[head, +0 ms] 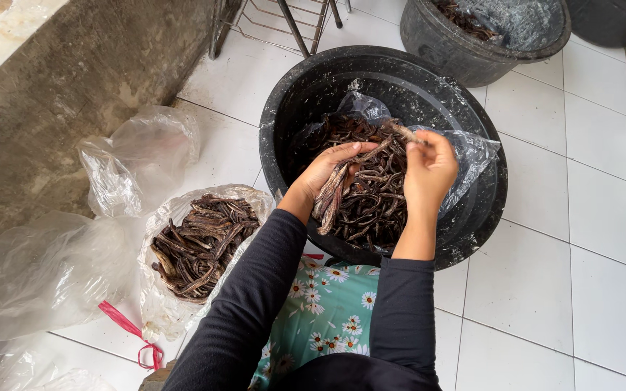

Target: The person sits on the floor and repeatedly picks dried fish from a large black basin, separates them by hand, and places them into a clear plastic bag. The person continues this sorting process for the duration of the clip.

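White floor tiles (588, 239) fill most of what I see, with a grey concrete wall (74, 94) running along the left. On the tiles in front of me sits a big black tub (284, 123), lined with a clear plastic bag (472, 152) that holds a heap of dark dried pods (374, 206). A second dark tub (472, 51) stands just behind it at the top, also with plastic and some dark bits inside, and the feet of a wire rack (284, 18) show to its left.

Left of the big tub, near the wall, I see an open clear bag (161, 304) packed with more pods of the same kind; crumpled empty bags (45, 268) lie beside it, and a pink ribbon (135, 337) trails on the floor below. A flowered teal cloth (327, 311) covers my lap between my black sleeves (255, 304).

My left hand (327, 170) reaches into the big tub, fingers curled around a small bunch of pods that hangs down from the palm. My right hand (429, 174) is just beside it over the heap, thumb and fingers pinched together on the end of one long pod (403, 132), which pokes out toward the left hand.
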